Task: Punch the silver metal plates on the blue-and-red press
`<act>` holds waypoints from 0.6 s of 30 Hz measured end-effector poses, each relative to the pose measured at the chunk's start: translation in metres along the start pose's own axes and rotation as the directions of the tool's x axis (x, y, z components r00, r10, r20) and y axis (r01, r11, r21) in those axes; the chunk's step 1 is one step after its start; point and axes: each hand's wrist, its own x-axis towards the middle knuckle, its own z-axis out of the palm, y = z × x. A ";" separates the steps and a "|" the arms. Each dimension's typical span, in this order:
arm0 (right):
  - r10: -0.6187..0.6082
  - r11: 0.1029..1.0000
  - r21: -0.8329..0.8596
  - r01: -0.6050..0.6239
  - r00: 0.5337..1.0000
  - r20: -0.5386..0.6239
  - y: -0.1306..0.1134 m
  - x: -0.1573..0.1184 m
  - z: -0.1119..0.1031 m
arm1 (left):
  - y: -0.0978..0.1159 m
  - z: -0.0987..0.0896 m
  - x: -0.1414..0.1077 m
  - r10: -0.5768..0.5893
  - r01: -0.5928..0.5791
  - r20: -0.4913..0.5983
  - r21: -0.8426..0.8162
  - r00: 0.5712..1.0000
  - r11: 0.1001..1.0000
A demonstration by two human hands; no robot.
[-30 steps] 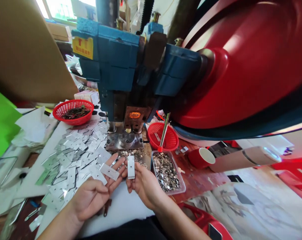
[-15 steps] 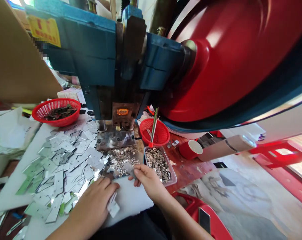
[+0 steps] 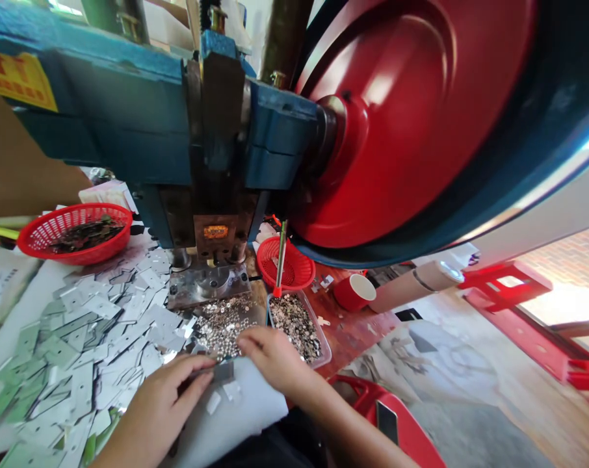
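Note:
My left hand (image 3: 170, 396) pinches a small grey metal plate (image 3: 223, 372) between thumb and fingers, above a white foam sheet (image 3: 255, 393). A few small pale pieces (image 3: 232, 390) lie on the foam just below the plate. Close by on the right, my right hand (image 3: 272, 357) has its fingers curled together; whatever is in them is hidden. Beyond the hands, many small shiny metal parts (image 3: 223, 322) are spread in front of the press die (image 3: 209, 286). A clear plastic box (image 3: 326, 344) of similar small parts stands beside my right hand.
A blue press (image 3: 148, 130) with a big red flywheel (image 3: 396, 130) towers ahead. Loose metal plates (image 3: 80, 351) cover the left side. Red baskets (image 3: 75, 253) (image 3: 304, 273), a red cup (image 3: 348, 296) and a red stool (image 3: 411, 435) with a phone (image 3: 387, 421) surround the workspace.
The view has swung right. My left hand, earlier resting over pieces on the foam, now pinches a plate. The plate earlier held up in my right fingers no longer shows there.

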 end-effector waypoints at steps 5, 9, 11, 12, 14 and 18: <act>0.008 0.962 -0.267 -0.056 0.985 -0.175 0.026 0.032 -0.023 | -0.005 -0.013 0.000 -0.181 0.168 -0.073 -0.156 0.981 0.973; 0.044 0.926 -0.365 -0.093 0.989 -0.141 0.030 0.045 -0.018 | -0.009 -0.023 -0.001 -0.216 0.188 -0.122 -0.205 0.969 0.960; 0.064 0.916 -0.387 -0.109 0.990 -0.128 0.031 0.047 -0.013 | -0.012 -0.026 -0.001 -0.253 0.227 -0.143 -0.176 0.957 0.958; 0.071 0.913 -0.393 -0.115 0.990 -0.125 0.033 0.047 -0.011 | -0.014 -0.028 -0.001 -0.267 0.244 -0.150 -0.154 0.952 0.957; 0.084 0.909 -0.396 -0.131 0.988 -0.133 0.035 0.046 -0.007 | -0.017 -0.029 0.000 -0.271 0.252 -0.161 -0.127 0.949 0.959; 0.070 0.936 -0.330 -0.125 0.982 -0.173 0.033 0.047 -0.006 | -0.020 -0.034 0.004 -0.223 0.200 -0.178 -0.135 0.959 0.970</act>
